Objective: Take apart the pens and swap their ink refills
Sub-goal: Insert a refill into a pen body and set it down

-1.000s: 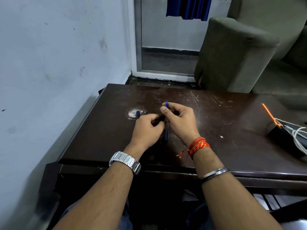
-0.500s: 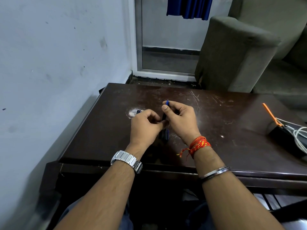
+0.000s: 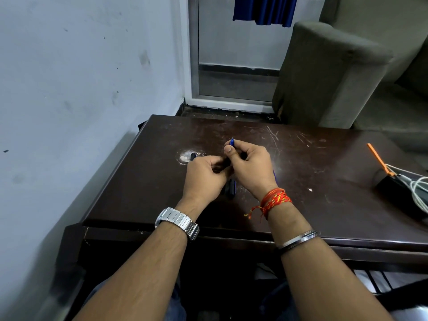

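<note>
1. Near edge of the table (image 3: 139, 181): both forearms cross it. The left wrist carries a steel watch (image 3: 177, 222). The right forearm carries a metal bangle (image 3: 297, 239) and, at the wrist, a red thread band (image 3: 275, 200).

2. Just beyond the wrists, dark pen parts (image 3: 229, 191) lie on the surface between the two hands, partly covered by them.

3. Mid-surface: the left hand (image 3: 203, 177) and the right hand (image 3: 250, 167) meet at the fingertips. The right hand pinches the blue pen (image 3: 231, 142) between thumb and curled fingers. The pen's tip stands clear above the thumb and points toward the far edge. The left hand curls its fingers onto the pen's lower, dark section, but the contact point itself is hidden.

4. A small dark piece (image 3: 193, 155) shows just past the left knuckles, over a white scuff (image 3: 184, 157). Held or lying: cannot tell.

5. Right edge: an orange tool (image 3: 376, 158), a black box (image 3: 393, 188) and a white cable (image 3: 419, 191).

6. Beyond the far edge: a grey armchair (image 3: 324, 72).
</note>
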### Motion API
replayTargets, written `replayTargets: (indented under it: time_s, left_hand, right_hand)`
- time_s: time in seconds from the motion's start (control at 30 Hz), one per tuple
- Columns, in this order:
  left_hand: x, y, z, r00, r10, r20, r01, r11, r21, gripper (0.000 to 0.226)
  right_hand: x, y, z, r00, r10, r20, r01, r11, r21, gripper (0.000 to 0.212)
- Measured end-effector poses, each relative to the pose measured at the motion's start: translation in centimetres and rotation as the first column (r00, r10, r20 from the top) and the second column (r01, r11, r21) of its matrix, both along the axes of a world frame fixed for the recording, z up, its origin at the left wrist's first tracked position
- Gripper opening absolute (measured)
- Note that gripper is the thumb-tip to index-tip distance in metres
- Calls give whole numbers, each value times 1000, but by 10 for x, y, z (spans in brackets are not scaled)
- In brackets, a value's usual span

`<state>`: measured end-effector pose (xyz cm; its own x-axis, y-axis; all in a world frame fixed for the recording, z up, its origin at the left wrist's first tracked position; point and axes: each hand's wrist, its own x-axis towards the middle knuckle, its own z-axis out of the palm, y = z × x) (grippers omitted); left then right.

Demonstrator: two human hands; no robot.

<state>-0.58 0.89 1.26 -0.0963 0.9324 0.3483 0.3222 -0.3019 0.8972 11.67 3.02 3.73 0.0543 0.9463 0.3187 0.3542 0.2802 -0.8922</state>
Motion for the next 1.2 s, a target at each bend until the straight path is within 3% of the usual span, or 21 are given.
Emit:
replayTargets:
  time_s: [0.2,0.33,0.4,0.53,0.63,0.73,0.83,1.0,1.1,1.2]
  left_hand:
    - [-2,2,-1,997,52,-51,-53,999,-3,7]
    - [-6,5,-6,987,121,-103,-124,992,-20,4]
    - [-8,7,-7,984,146,-99,-150,988,-31,12]
    - [-7,7,-7,985,153,-84,-158,985,-65,27]
    - [-8,5,-6,986,145,-77,-150,986,-66,31]
    - [-9,5,-6,987,131,-91,-138,988,-73,26]
    - [-10,5,-7,988,112,-102,-120,989,-82,21]
    - [-12,4,-7,993,59,-106,-65,996,-61,26]
    - [-10,4,-7,993,25,-116,-34,997,-73,26]
    - [-9,3,-7,993,-41,-113,30,994,-101,25]
  right_hand:
    - [-1,0,0,1000,-25,17,25,1000,6,12]
    - [4,-3,-2,992,-10,129,28,990,-141,30]
    - [4,-4,-2,986,-48,157,79,976,-202,28]
    - [6,-4,-9,888,24,459,162,918,-362,17]
    - [3,-7,-14,830,118,546,162,884,-438,26]
    - [-1,-6,-15,805,130,579,193,866,-462,21]
    - [0,-3,-13,873,48,486,192,881,-432,22]
    - [4,-5,3,951,-303,63,306,951,-36,37]
    - [4,-6,8,948,-260,-183,274,960,54,37]
    - [2,-6,10,935,-144,-325,178,981,79,38]
